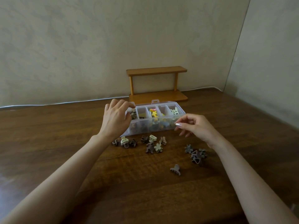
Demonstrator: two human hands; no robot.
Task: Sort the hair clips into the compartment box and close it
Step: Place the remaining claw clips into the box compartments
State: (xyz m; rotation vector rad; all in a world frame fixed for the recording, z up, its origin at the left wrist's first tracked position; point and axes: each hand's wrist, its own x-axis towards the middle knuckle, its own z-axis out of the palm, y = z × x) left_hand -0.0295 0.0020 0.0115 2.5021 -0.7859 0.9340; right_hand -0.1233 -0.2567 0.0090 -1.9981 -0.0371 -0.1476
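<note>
A clear plastic compartment box [163, 104] lies open on the wooden table, its compartments partly filled with yellow, brown, green and blue clips. My left hand [116, 118] hovers over the box's left end, fingers curled above the leftmost compartment, nothing visibly held. My right hand [196, 126] is at the box's front right corner, thumb and forefinger close together; whether they pinch a clip I cannot tell. Several loose clips lie in front of the box: a cream and brown group [124, 141], a flower clip [158, 147], a grey cluster [196, 154] and one grey claw clip [175, 170].
A small two-tier wooden shelf [157, 84] stands behind the box against the wall. A white cable [64, 102] runs along the table's back edge. The wall corner is at the right.
</note>
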